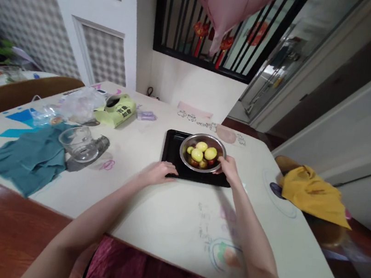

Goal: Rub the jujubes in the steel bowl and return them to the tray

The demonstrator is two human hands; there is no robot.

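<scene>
A shiny metal bowl (183, 158) sits over the right part of a black tray (173, 143) on the table. Inside it are several yellow-green fruits (197, 155) and some smaller reddish-brown ones (194, 163). My right hand (229, 168) grips the bowl's right rim, its fingers partly hidden by the bowl. At the tray's front left corner, my left hand (162, 173) has its fingers over the rim and its thumb along the front edge. Whether the bowl's base touches the tray is hidden.
To the left lie a teal cloth (38, 154), a clear plastic container (81, 146), a green tissue pack (116, 112) and crumpled plastic bags (82, 102). A yellow cloth (313, 193) hangs over a chair at the right. A pink balloon (232, 2) hangs beyond the white table (165, 229).
</scene>
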